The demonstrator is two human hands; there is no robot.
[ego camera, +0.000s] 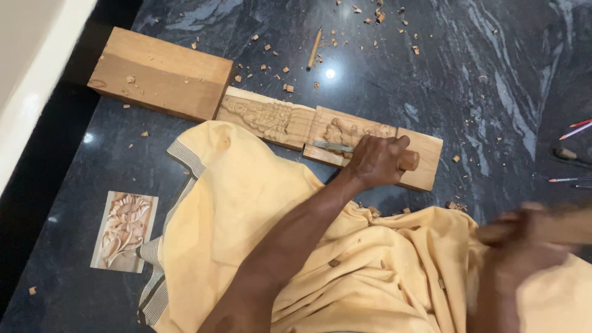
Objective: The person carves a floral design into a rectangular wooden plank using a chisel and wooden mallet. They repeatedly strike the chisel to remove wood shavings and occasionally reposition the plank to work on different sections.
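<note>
My left hand [377, 161] grips a chisel [333, 147] by its round wooden handle, the steel blade lying across a long carved wooden panel [280, 120] on the dark stone floor. The blade tip rests on the relief carving near the panel's middle. My right hand [524, 237] is blurred at the lower right, closed around a wooden mallet [564, 227] held above my lap. A yellow cloth [246, 209] covers my legs below the panel.
A thick plain wooden block [160, 74] lies against the panel's left end. A printed picture of a floral carving [123, 231] lies on the floor at lower left. A pencil [314, 48] and wood chips are scattered behind. More tools [573, 129] lie at the right edge.
</note>
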